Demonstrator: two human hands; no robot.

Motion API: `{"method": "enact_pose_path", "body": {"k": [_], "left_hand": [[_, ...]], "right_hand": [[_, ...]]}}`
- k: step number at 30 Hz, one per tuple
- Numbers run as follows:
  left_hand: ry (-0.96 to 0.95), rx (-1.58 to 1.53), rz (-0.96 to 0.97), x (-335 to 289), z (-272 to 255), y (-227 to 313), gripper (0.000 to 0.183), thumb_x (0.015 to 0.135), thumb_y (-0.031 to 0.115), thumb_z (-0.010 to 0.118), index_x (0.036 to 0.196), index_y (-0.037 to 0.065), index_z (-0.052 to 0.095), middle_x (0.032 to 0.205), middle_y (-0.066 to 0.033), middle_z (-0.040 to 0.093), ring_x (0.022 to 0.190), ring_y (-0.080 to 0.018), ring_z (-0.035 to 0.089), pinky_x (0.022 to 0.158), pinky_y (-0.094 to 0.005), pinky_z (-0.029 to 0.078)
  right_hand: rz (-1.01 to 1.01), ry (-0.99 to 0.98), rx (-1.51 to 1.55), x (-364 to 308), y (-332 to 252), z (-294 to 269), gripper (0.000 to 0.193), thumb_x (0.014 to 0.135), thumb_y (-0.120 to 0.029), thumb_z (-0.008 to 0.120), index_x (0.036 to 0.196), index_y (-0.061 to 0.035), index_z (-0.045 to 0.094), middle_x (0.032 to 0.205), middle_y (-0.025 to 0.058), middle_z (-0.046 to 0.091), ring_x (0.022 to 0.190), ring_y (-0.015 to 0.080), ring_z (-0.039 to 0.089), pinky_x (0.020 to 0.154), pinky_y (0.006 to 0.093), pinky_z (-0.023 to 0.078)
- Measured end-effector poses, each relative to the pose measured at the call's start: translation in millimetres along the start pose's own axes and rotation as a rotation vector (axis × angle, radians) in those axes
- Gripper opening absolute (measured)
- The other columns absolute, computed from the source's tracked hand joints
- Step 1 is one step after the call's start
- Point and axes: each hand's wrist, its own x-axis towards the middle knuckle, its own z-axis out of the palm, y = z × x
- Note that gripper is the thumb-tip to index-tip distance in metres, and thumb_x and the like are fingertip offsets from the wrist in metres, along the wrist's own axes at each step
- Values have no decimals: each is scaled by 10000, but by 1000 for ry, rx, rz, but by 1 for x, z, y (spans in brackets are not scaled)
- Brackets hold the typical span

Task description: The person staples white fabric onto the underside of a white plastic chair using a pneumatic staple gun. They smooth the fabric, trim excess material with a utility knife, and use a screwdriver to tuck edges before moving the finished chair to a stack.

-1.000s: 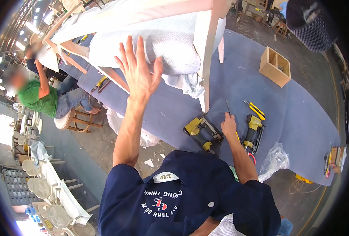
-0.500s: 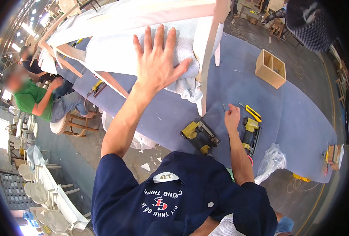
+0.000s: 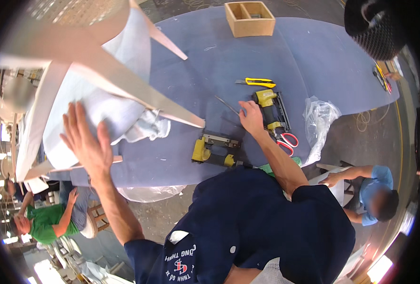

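Note:
A wooden chair (image 3: 115, 78) with white upholstery lies tipped over on the blue table, its legs in the air. My left hand (image 3: 89, 142) rests flat with fingers stretched on its white fabric (image 3: 63, 116). Beside that hand a crumpled edge of cloth (image 3: 148, 127) hangs loose. My right hand (image 3: 251, 117), closed, holds a thin pointed metal rod (image 3: 226, 104) above the tabletop. Nearest to it are a yellow utility knife (image 3: 261, 83) and a yellow-and-black staple gun (image 3: 268, 99). A second staple gun (image 3: 205, 151) lies nearer my body.
Red-handled scissors (image 3: 288, 142) and a clear plastic bag (image 3: 321, 113) are right of my forearm. A divided wooden box (image 3: 252, 26) stands at the table's far edge. People in green (image 3: 49, 220) and blue (image 3: 375, 189) sit at either side.
The view has swung, so the chair now shows further left and the box further up. My left hand stays on the fabric. More of the thin rod in my right hand shows.

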Motion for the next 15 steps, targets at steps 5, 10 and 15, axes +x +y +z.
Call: {"method": "enact_pose_path", "body": {"k": [5, 10, 15], "left_hand": [[64, 13, 44, 11, 4, -2, 581, 1009, 451, 418, 1473, 108, 484, 1519, -149, 459, 1441, -359, 369, 1143, -607, 247], [130, -20, 77, 8, 18, -16, 599, 990, 447, 397, 1433, 65, 526, 1455, -160, 528, 1370, -385, 448, 1120, -597, 263], [71, 42, 9, 14, 4, 0, 628, 1001, 480, 367, 1440, 54, 509, 1473, -157, 510, 1377, -374, 446, 1156, -530, 234]], "right_hand": [[118, 76, -119, 33, 35, -38, 282, 854, -103, 628, 1125, -47, 686, 1082, 196, 641, 1026, 387, 609, 886, 456, 500], [239, -137, -441, 104, 37, -49, 380, 864, -200, 604, 1230, -127, 673, 1204, 139, 634, 1097, 363, 614, 932, 492, 513], [273, -523, -660, 149, 65, -59, 408, 888, -251, 667, 1280, -153, 609, 1250, 112, 568, 1149, 351, 573, 967, 519, 495]]}}
